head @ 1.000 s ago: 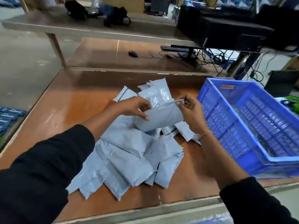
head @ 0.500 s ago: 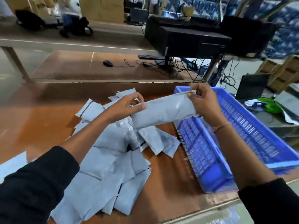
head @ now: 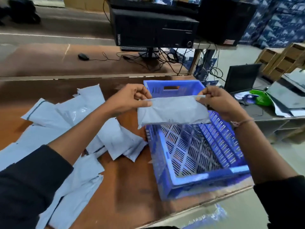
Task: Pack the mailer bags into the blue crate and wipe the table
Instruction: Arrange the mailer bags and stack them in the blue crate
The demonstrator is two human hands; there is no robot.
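A grey mailer bag [head: 173, 110] hangs stretched between both hands above the blue crate [head: 194, 176]. My left hand [head: 127, 100] pinches its left top corner, and my right hand [head: 219, 101] pinches its right top corner. The crate sits at the right end of the brown table [head: 125, 187], and its slatted floor holds nothing I can see. A heap of several grey mailer bags [head: 69, 129] lies on the table to the left, partly under my left arm.
A second table behind carries a black computer case [head: 153, 27], a mouse [head: 83, 56] and tangled cables. To the right stand a laptop [head: 241, 78], a green object [head: 260, 97] and cardboard boxes [head: 283, 60]. The table's near edge runs just below the crate.
Both hands have carried the mailer bag from above the heap rightward to over the crate. The view has swung right, bringing the crate to the middle.
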